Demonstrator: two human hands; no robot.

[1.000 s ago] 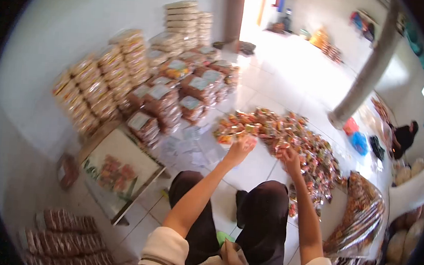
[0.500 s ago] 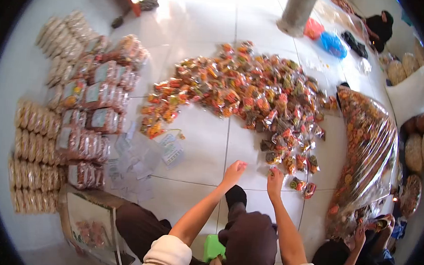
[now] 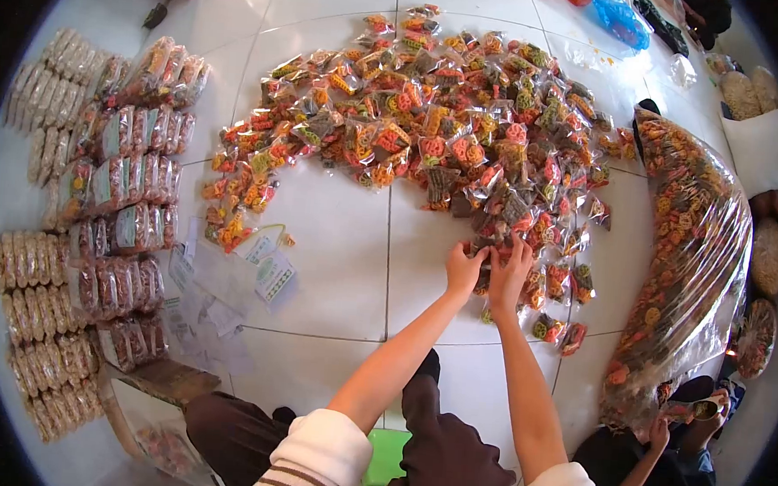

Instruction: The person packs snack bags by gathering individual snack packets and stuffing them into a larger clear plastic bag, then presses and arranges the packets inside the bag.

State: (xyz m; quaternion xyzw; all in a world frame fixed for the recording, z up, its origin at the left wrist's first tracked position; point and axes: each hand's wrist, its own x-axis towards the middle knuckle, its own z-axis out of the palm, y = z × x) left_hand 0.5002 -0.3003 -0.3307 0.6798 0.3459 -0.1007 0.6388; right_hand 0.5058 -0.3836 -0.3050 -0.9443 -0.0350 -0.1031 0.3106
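Note:
Small clear packets of colourful snacks (image 3: 432, 121) lie in a wide curved heap on the tiled floor. At the heap's near right edge, my left hand (image 3: 465, 271) and my right hand (image 3: 510, 275) are close together among the packets. The left fingers are bent in a pinch at a snack packet. Beside them, the right thumb and fingers close around a packet, which they partly cover. A few packets (image 3: 548, 327) lie just right of my right wrist.
Bundled snack packs (image 3: 134, 183) are stacked at the left, near loose printed labels (image 3: 273, 276). A large clear sack of snacks (image 3: 686, 261) lies at the right, where another person's hand (image 3: 660, 432) is at work. A green stool (image 3: 385, 457) is below me.
Both hands have moved forward from over the floor to the heap's edge and come closer together on the packets. The view has shifted too.

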